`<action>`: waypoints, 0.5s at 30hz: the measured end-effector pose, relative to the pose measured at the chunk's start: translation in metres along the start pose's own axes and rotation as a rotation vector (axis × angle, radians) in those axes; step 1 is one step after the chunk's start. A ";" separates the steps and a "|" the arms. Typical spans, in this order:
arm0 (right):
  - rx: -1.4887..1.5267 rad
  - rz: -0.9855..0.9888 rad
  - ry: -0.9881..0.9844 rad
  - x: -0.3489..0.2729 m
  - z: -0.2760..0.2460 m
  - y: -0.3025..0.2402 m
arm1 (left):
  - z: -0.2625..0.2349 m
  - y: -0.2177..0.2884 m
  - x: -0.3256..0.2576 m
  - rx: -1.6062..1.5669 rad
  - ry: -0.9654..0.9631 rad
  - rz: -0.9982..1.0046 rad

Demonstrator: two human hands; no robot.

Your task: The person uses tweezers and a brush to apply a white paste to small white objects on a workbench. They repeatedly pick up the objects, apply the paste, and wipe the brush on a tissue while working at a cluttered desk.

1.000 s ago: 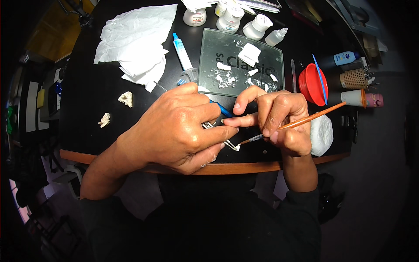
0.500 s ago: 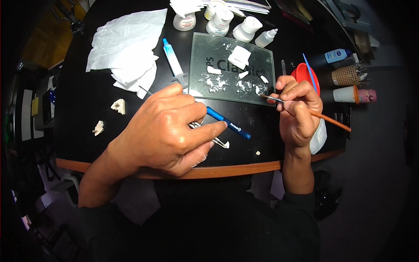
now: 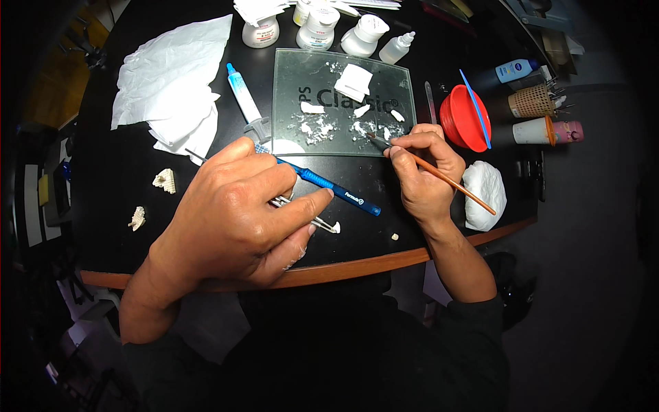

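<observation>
My left hand (image 3: 240, 206) is closed around metal tweezers (image 3: 317, 221), whose tips hold a small off-white, tooth-like piece (image 3: 334, 228) above the near part of the table. My right hand (image 3: 429, 172) pinches a thin brush (image 3: 453, 183) with an orange-brown handle. Its dark tip reaches the white paste (image 3: 360, 130) smeared over a glass slab (image 3: 288, 82). Whiter strips and a folded white pad (image 3: 354, 83) also rest on the slab. Between my hands lies a blue pen-like instrument (image 3: 343, 196), its far end partly behind my left hand.
White jars (image 3: 319, 29) and a dropper bottle (image 3: 397, 48) line the back. A syringe (image 3: 244, 96) and crumpled tissue (image 3: 171, 69) are left of the slab. Red bowl (image 3: 467, 118) and white wad (image 3: 485, 196) sit right. Tooth-like models (image 3: 164, 180) lie far left.
My right hand has turned over and moved left, bringing the brush tip onto the slab's paste. The left hand keeps its hold on the tweezers. The whole view has shifted slightly.
</observation>
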State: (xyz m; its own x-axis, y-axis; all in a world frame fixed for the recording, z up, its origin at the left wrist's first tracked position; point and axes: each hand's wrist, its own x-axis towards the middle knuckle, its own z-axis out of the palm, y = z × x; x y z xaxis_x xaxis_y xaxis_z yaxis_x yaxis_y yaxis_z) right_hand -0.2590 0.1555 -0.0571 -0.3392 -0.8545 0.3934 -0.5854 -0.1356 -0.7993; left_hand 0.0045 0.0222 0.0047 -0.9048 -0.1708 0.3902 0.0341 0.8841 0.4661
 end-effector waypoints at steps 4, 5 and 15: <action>-0.009 0.013 -0.010 -0.001 0.002 0.002 | 0.001 0.002 -0.001 -0.007 0.005 -0.011; -0.014 0.014 -0.007 -0.001 0.003 0.001 | 0.002 0.002 -0.001 -0.009 0.010 -0.009; -0.065 -0.001 -0.017 0.001 0.006 -0.002 | 0.006 0.000 -0.004 -0.040 0.038 0.002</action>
State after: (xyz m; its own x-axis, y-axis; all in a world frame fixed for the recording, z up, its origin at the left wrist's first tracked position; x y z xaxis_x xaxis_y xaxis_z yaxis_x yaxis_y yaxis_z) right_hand -0.2539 0.1521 -0.0578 -0.3262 -0.8629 0.3861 -0.6326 -0.1043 -0.7674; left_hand 0.0056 0.0258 -0.0014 -0.8881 -0.1860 0.4204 0.0535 0.8664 0.4965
